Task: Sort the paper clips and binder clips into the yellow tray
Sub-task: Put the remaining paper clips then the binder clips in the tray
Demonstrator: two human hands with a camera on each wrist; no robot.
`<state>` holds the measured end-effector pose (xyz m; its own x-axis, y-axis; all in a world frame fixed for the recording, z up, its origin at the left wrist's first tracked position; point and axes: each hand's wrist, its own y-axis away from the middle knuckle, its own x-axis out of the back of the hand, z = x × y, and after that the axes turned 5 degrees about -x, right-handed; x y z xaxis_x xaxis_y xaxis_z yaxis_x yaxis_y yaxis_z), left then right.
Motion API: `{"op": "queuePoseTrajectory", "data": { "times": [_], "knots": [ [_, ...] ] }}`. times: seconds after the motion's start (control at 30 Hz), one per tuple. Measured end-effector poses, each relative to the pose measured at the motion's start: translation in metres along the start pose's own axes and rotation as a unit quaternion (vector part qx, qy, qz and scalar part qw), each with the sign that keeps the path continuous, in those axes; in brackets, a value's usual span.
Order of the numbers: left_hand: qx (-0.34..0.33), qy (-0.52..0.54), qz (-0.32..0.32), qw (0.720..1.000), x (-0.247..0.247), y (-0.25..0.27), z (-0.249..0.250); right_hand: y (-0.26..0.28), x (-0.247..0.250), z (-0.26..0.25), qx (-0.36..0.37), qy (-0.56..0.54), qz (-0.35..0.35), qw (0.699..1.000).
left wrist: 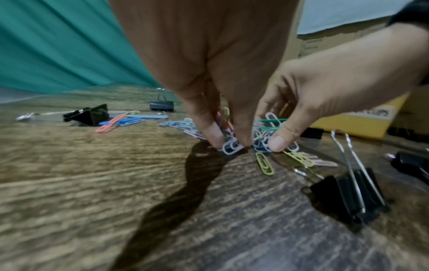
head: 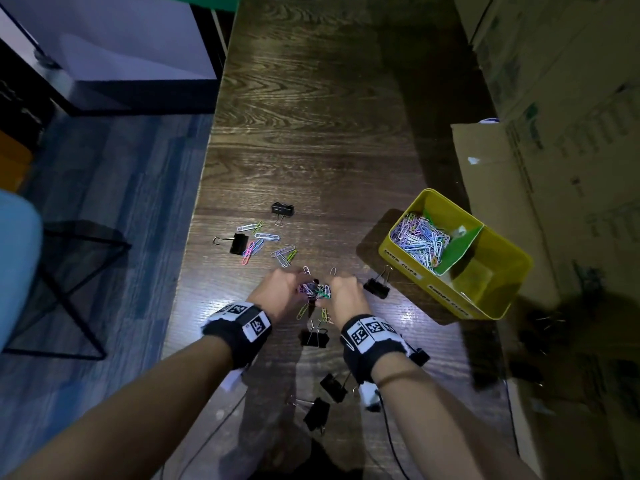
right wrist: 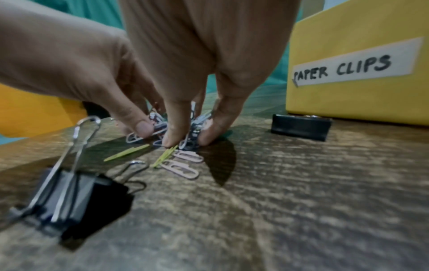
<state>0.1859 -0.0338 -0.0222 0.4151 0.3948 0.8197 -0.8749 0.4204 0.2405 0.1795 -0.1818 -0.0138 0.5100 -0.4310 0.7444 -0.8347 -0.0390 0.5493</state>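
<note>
A small heap of coloured paper clips [head: 314,289] lies on the dark wooden table between my hands. My left hand [head: 298,287] pinches it from the left with thumb and fingertips [left wrist: 216,141], and my right hand [head: 327,292] pinches it from the right [right wrist: 189,141]. The yellow tray [head: 405,261] stands to the right, with a green divider [head: 457,249]. Its near-left compartment, labelled PAPER CLIPS [right wrist: 343,68], holds several paper clips [head: 420,239]. More loose paper clips [head: 263,245] lie to the far left. Black binder clips lie around: [head: 283,209], [head: 238,243], [head: 376,287], [head: 313,337], [head: 333,387].
A cardboard box [head: 491,188] stands right behind the tray. The table's left edge [head: 194,216] drops to a blue-grey floor, where a black metal frame [head: 79,289] stands. Another binder clip [head: 317,414] and thin cables [head: 391,441] lie near the table's front edge.
</note>
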Motion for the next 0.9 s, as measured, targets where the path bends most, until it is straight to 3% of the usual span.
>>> {"op": "queuePoseTrajectory", "data": {
  "times": [0.07,0.27,0.5,0.73,0.83,0.9],
  "knots": [
    [0.006,0.045,0.023,0.999,0.004,0.002,-0.004,0.0,0.004,0.005,-0.017,-0.042,-0.004,0.999],
    [0.106,0.197,0.063,0.973,0.011,-0.003,-0.017,-0.001,0.013,0.018,-0.039,-0.117,0.029,0.992],
    [0.152,0.351,0.046,0.923,0.018,-0.003,-0.034,0.004,0.025,0.027,-0.045,-0.185,0.055,0.98],
    [0.155,0.472,0.099,0.862,0.034,-0.005,-0.028,0.006,0.041,0.029,0.003,-0.276,0.111,0.955],
    [0.147,0.49,0.109,0.852,0.045,-0.008,-0.023,0.008,0.049,0.034,0.027,-0.309,0.132,0.941],
    [0.137,0.477,0.11,0.861,0.052,-0.01,-0.02,0.012,0.053,0.037,0.032,-0.34,0.14,0.929]
  ]
}}
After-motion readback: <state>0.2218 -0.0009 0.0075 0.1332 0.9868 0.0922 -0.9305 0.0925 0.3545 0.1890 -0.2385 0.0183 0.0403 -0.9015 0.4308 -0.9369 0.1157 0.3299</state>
